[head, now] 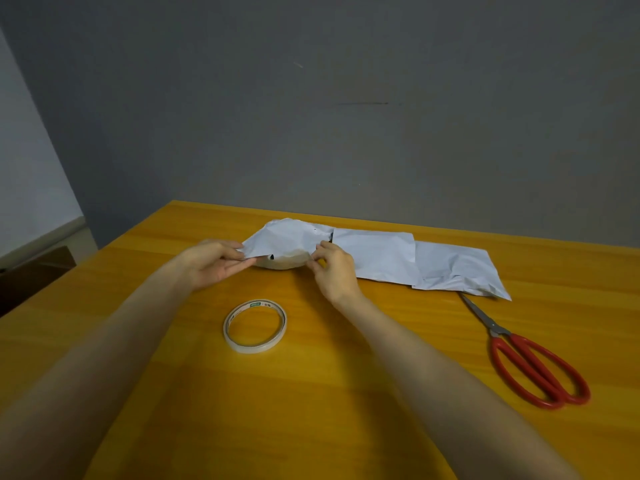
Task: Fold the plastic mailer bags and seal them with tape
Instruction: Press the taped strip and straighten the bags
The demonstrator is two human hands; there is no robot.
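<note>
L hand point(211, 263) pinches left corner of white mailer bag point(284, 242), thumb on top, fingers under. R hand point(334, 268) grips bag's right edge, fingers curled. Bag lifted off table point(311, 393) at front, puffed in middle, near table's far edge. Two more bags just right: flat one point(375, 254), crumpled one point(457, 268), overlapping. Tape roll point(255, 326) flat between forearms. Red scissors point(530, 358) at right, tips touching crumpled bag.

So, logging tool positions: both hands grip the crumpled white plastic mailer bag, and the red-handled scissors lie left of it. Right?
No: the head view shows the red-handled scissors right of the crumpled white plastic mailer bag, on the yellow wooden table. Left hand and right hand do grip it.
</note>
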